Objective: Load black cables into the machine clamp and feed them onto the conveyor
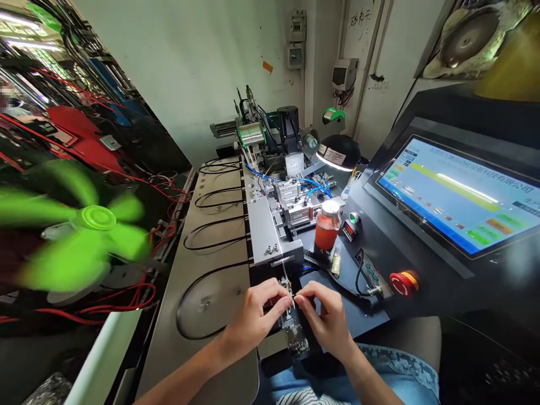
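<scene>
Both hands meet over a narrow metal fixture (291, 320) at the front end of the machine's track. My left hand (264, 309) is closed in a pinch, thumb against forefinger, at the fixture's left side. Opposite it, my right hand (324, 312) pinches in the same way, its fingertips almost touching the left ones. Whatever sits between the fingertips is too small and too covered to name. Beyond the hands runs a flat metal cover plate (264, 228). Several black cables lie in loops on the table at left, the nearest cable (179, 315) curving beside my left forearm.
A red jar with a white lid (327, 228) and a small yellowish bottle (336, 263) stand right of the track. Further right are a red emergency stop button (404, 283) and a touchscreen (459, 191). A green fan (97, 219) spins at left. A solder-like wire spool (252, 135) sits behind.
</scene>
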